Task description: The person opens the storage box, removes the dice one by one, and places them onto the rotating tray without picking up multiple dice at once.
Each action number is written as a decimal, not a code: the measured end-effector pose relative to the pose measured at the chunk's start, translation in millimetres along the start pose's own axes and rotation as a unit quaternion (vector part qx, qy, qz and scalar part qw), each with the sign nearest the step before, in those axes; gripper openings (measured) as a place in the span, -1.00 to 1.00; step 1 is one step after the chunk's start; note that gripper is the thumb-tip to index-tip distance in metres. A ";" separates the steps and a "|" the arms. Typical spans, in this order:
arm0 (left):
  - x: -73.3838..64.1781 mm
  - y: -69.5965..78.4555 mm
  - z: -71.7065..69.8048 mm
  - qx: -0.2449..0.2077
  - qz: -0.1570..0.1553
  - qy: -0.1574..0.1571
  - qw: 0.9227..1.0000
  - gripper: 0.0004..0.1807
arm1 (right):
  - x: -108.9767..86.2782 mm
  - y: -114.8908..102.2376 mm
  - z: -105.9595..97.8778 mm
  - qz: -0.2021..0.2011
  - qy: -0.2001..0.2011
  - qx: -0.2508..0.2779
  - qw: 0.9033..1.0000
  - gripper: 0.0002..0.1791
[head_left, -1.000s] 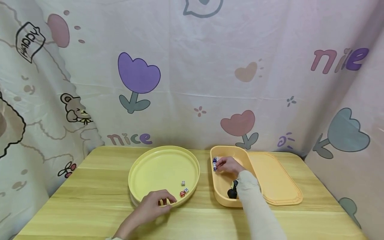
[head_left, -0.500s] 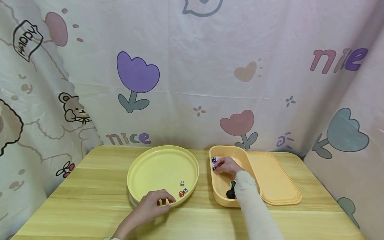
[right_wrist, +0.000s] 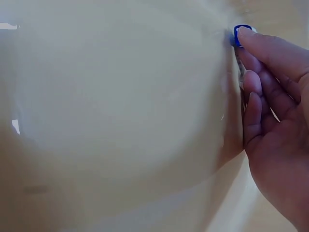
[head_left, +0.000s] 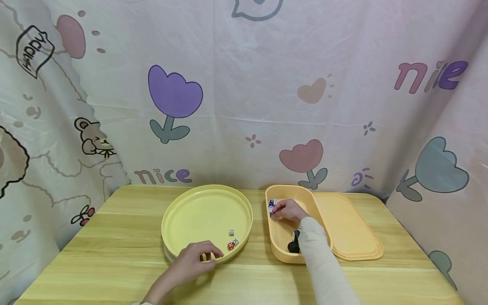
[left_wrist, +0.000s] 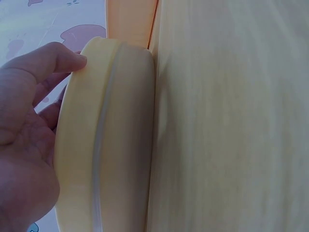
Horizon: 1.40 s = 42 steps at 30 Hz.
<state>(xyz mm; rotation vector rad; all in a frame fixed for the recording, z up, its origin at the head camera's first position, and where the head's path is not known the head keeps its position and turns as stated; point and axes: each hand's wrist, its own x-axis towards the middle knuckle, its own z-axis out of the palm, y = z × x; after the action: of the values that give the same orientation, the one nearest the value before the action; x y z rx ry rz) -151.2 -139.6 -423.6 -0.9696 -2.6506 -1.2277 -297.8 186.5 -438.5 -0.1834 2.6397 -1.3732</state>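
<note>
My left hand (head_left: 193, 259) grips the near rim of a round yellow tray (head_left: 203, 212), fingers over the edge and thumb (left_wrist: 72, 62) on its outer side in the left wrist view. Towards the tray's near right lie a red die (head_left: 230, 245) and two white dice (head_left: 231, 233). Inside the orange box (head_left: 284, 256) my right hand (head_left: 291, 210) reaches to the left wall. There it pinches a blue die (right_wrist: 243, 36) between thumb and fingers. Several blue and white dice (head_left: 273, 202) stand along that wall, partly hidden by the fingertips.
A black object (head_left: 294, 245) lies in the near part of the box, partly covered by the right sleeve. The orange lid (head_left: 352, 228) lies flat right of the box. A printed curtain (head_left: 232, 106) hangs behind the wooden table (head_left: 103, 245).
The whole view has shifted slightly. Both hands keep nearly the same places, the left at the tray rim and the right at the dice in the box.
</note>
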 end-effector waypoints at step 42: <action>-0.6 3.1 -0.4 0.007 -0.010 0.002 1.000 -0.80 | -27.7 -51.6 -33.0 -0.131 -0.079 0.010 0.988 -0.81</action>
<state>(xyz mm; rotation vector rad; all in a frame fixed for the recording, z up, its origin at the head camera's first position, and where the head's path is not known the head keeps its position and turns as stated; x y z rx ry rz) -149.0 -138.6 -421.5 -0.9393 -2.6697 -1.2123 -275.4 188.6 -375.1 -0.6286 2.5383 -1.3930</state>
